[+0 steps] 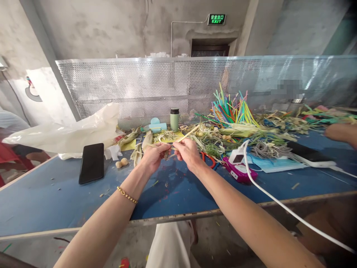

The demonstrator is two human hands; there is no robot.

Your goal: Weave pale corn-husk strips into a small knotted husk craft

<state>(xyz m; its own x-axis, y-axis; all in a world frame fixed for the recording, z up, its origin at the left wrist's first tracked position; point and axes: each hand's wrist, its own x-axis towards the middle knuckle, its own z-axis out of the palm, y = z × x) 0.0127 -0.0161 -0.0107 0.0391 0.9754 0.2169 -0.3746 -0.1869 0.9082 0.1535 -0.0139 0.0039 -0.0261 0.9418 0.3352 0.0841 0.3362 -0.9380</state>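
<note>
My left hand and my right hand meet just above the blue table, thumbs and fingertips pinched close together. A pale dried husk strip sticks out of my right hand up toward the right. In my left hand are the ends of a dry husk, with a curled bit showing above the fingers. Whether the two pieces are joined between my fingertips is too small to tell. Beyond the hands lie loose husks, and by my right wrist are red-handled scissors, partly covered.
Left on the table are a black phone, small round tan balls and a plastic bag. Behind stand a green bottle and colourful sticks. A purple box with a white cable sits right; another person's hand is farther right.
</note>
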